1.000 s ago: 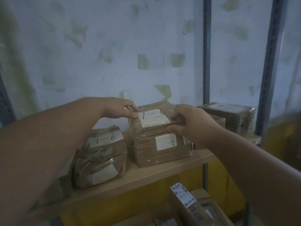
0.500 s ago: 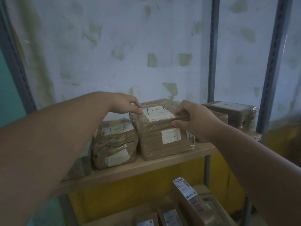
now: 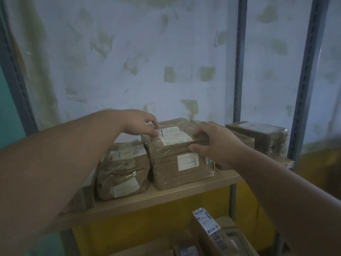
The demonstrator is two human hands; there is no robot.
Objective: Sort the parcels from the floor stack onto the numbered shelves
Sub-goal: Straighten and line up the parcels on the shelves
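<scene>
the top parcel (image 3: 173,134) sits on a bigger wrapped parcel (image 3: 181,169) near the front edge of the wooden shelf (image 3: 166,196), about the middle of it. it has a white label with "1-6" written on it.

what could go wrong: the parcel looks wrapped in shiny plastic, so it may be slippery. if the hands let go while it hangs over the front, i think it could slide off the lower parcel and drop down past the shelf edge. a hard push to the left could also bump the soft parcel (image 3: 122,172) beside it, which is marked "1-6" too.

the left hand (image 3: 141,123) holds the top parcel at its back left corner, with its fingers (image 3: 154,130) curled over the top edge. the right hand (image 3: 215,143) holds the right end, its fingers bent over the top and its thumb (image 3: 195,147) pressed on the front side. so the parcel lies between the two hands, gripped by both.

another wrapped parcel (image 3: 258,133) lies at the right end of the shelf. more boxes (image 3: 208,230) stand on the shelf below.
</scene>
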